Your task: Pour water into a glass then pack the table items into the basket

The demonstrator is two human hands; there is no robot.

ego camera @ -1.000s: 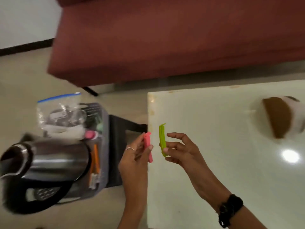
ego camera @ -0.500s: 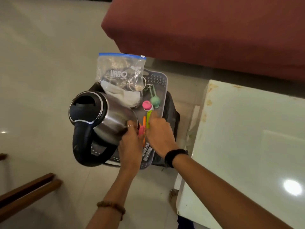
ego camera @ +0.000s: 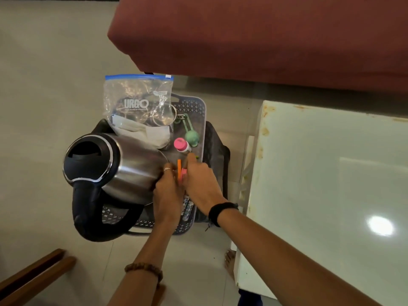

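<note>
A: Head view has your two hands over the grey basket, which sits on the floor at about 9 o'clock from the white tabletop.

B: What is each grip doing?

A: Your left hand has its fingers curled down beside the steel kettle; a pink clip and an orange clip stick up right between the two hands, and the pink one looks pinched by your left fingers. Your right hand is curled too, with a sliver of green showing at its fingertip, but you cannot tell from here what it holds.

B: Where do the packed things lie?

A: The kettle lies tilted across the basket's 9 o'clock side, lid toward 10 o'clock, black handle hanging past the rim at 7 o'clock. A clear zip bag printed URGO stands at 12 o'clock, with white folded paper under it. A pink-capped bottle lies just beyond your right fingertips, touching a mint-green silicone piece at 1 o'clock. Printed tubes show beneath your wrists.

B: Anything around it?

A: A dark red sofa at 12 o'clock, and a wooden frame at 7 o'clock.
</note>
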